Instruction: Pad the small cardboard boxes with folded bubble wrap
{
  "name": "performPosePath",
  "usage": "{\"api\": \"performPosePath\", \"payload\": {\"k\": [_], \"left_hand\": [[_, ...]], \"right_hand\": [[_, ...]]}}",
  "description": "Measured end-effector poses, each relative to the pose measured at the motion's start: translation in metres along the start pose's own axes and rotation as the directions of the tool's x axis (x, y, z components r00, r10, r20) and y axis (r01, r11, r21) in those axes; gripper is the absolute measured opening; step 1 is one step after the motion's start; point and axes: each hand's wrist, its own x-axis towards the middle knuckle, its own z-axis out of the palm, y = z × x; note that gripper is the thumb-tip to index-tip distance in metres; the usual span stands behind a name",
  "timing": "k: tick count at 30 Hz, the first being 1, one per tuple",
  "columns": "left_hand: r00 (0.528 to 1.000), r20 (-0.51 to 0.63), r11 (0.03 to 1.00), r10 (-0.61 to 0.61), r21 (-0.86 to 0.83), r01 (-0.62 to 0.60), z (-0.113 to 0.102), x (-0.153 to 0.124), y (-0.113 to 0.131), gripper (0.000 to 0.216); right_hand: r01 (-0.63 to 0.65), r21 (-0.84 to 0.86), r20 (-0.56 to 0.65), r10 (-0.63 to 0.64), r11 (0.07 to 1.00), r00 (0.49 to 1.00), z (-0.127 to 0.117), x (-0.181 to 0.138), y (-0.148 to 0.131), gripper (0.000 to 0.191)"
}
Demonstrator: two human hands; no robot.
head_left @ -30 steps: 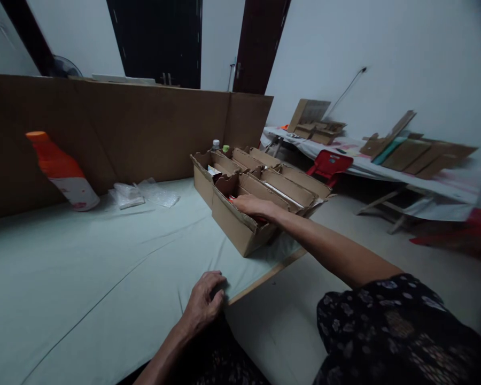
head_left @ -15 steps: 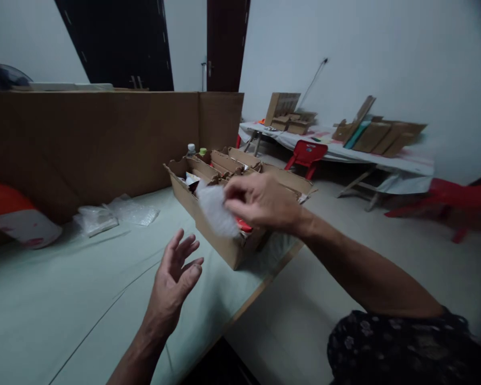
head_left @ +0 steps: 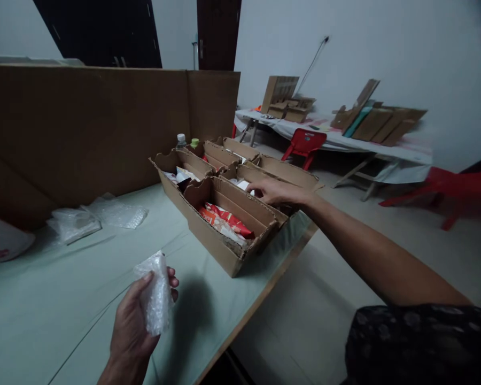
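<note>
My left hand [head_left: 134, 321] is closed around a bubble wrap packet [head_left: 157, 299], holding it above the table in front of me. My right hand [head_left: 274, 191] reaches down into a cardboard box [head_left: 260, 174] in the second row, beside a white item [head_left: 240, 184]. Its fingertips are partly hidden, so whether they grip anything does not show. Nearest to me, another open cardboard box [head_left: 216, 254] contains red and clear plastic packets [head_left: 230, 220]. Behind it to the left, a further box [head_left: 170, 179] has white and dark packets inside.
Flat bubble wrap pieces [head_left: 114, 211] lie at the left on the green-covered table [head_left: 84, 289]. A tall cardboard panel [head_left: 84, 123] stands along the back. Two bottles [head_left: 181, 140] are behind the boxes. Red chairs [head_left: 304, 143] and another table with cardboard are at the right.
The bubble wrap packet has passed from my right hand to my left, which has closed on it. My right hand has moved over to the second-row box.
</note>
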Motion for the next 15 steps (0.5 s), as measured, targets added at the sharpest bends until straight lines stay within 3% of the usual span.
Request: {"api": "performPosePath", "payload": {"k": [4, 7, 12, 15], "left_hand": [[0.996, -0.08, 0.999, -0.04, -0.034, 0.038, 0.002, 0.003, 0.002, 0.036], [0.995, -0.093, 0.999, -0.027, -0.043, 0.023, 0.0, 0.006, -0.001, 0.034], [0.997, -0.062, 0.998, -0.049, -0.051, 0.046, -0.003, 0.008, -0.007, 0.028], [0.995, -0.084, 0.997, -0.055, -0.063, 0.05, -0.003, 0.008, -0.008, 0.029]], "right_hand": [[0.076, -0.16, -0.02, -0.081, 0.984, 0.997, 0.003, 0.002, -0.02, 0.031], [0.104, -0.25, -0.031, -0.116, 0.963, 0.993, 0.0, 0.011, -0.023, 0.045], [-0.02, -0.256, -0.031, 0.012, 0.966, 0.999, -0.005, 0.042, -0.02, 0.052], [-0.085, -0.224, -0.028, 0.081, 0.971, 0.996, -0.009, 0.062, -0.022, 0.043]]}}
